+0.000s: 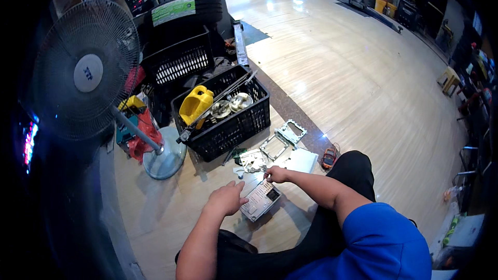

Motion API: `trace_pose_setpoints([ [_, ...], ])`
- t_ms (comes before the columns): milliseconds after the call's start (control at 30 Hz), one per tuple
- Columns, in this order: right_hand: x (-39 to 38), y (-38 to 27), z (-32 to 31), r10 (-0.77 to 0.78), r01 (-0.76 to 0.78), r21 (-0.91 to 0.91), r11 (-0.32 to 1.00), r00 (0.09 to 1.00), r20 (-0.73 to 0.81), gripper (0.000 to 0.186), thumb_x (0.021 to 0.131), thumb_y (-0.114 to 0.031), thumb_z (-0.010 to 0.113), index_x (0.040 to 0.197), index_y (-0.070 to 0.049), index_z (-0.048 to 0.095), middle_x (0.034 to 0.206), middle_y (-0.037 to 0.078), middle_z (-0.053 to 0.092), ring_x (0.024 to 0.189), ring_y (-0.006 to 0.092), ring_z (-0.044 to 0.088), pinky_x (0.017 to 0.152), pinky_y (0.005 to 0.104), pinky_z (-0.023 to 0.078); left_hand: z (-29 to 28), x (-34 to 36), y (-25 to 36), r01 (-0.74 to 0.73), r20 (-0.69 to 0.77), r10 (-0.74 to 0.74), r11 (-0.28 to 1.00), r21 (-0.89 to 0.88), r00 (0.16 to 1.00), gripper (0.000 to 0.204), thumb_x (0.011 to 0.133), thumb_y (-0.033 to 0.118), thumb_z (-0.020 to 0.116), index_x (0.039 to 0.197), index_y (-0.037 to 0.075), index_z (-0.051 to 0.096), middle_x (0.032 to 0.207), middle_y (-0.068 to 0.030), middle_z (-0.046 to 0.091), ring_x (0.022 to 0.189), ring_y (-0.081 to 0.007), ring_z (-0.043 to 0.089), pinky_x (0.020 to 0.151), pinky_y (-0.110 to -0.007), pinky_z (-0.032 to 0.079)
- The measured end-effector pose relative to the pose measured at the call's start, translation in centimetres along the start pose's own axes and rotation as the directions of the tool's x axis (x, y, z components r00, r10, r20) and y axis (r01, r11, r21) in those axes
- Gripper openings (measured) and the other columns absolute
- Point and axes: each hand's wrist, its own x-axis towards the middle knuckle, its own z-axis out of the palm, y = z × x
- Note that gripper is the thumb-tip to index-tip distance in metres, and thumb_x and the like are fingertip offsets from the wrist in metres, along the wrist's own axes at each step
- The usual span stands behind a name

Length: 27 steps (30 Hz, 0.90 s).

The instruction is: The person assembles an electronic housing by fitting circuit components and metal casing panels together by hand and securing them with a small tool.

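A flat metal box (257, 203), pale and slotted on top, is set on the floor (150, 218) at the near side of the black crate (233, 136), a little to its right. The left hand (226, 200) is held open with fingers spread at the box's left edge, its thumb on or just above the top. The right hand (277, 174) is closed, fingers pinched together at the far edge; whether the edge itself or some small part is gripped cannot be told.

For good control, the casing would best be braced by the left hand while light, even force is applied by the right, since thin sheet metal could bend or cut. The metal frame (292, 131) and pale panel (302, 161), laid near the crate's right-hand near corner, should be kept clear of the work.

The box's underside is hidden, and nothing can be made out inside its dark opening.
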Motion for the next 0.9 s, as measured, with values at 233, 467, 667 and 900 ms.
trace_pose_setpoints([
  [233, 0.3, -0.1, 0.1, -0.071, 0.070, -0.079, 0.994, 0.997, -0.005, 0.033, 0.079, -0.022, 0.073, 0.110, -0.013, 0.078, 0.104, 0.017, 0.076, 0.099, 0.0340, 0.071, 0.089, 0.0441, 0.056, -0.1, 0.4, 0.3, 0.022, 0.048, -0.021, 1.000, -0.011, 0.999, 0.066, 0.096, 0.037, 0.069, 0.152, 0.011, 0.046, 0.146, -0.0187, 0.055, 0.129, -0.0389, 0.057, 0.106, -0.046, 0.049],
  [467, 0.2, 1.2, 0.5, -0.065, 0.063, -0.112, 0.992, 0.998, -0.010, 0.033, 0.081, -0.026, 0.071, 0.111, -0.012, 0.078, 0.109, 0.019, 0.074, 0.105, 0.0363, 0.069, 0.094, 0.0454, 0.054, 0.2, 1.0, 0.4, 0.004, 0.059, -0.005, 1.000, 0.012, 0.998, 0.067, 0.096, 0.040, 0.068, 0.153, 0.013, 0.044, 0.146, -0.0180, 0.055, 0.129, -0.0378, 0.058, 0.104, -0.047, 0.050],
  [667, 0.8, 3.2, 1.1, -0.036, 0.036, -0.068, 0.997, 0.999, 0.000, 0.034, 0.086, -0.017, 0.075, 0.118, -0.004, 0.074, 0.100, 0.020, 0.077, 0.084, 0.0282, 0.073, 0.080, 0.0416, 0.058, 0.9, 1.7, 0.7, 0.041, 0.061, -0.037, 0.997, -0.059, 0.997, 0.058, 0.095, 0.040, 0.069, 0.143, 0.011, 0.052, 0.134, -0.0173, 0.062, 0.122, -0.0375, 0.063, 0.097, -0.050, 0.054],
  [900, 0.1, 1.2, -1.3, 0.030, -0.087, -0.341, 0.936, 0.985, -0.171, 0.041, 0.084, -0.033, 0.076, 0.104, 0.003, 0.074, 0.097, 0.028, 0.073, 0.093, 0.0434, 0.071, 0.082, 0.0491, 0.055, 1.5, 2.0, -0.9, 0.019, -0.001, -0.019, 0.994, -0.111, 1.000, 0.059, 0.091, 0.037, 0.074, 0.140, 0.010, 0.057, 0.128, -0.0168, 0.066, 0.115, -0.0371, 0.066, 0.094, -0.049, 0.055],
])
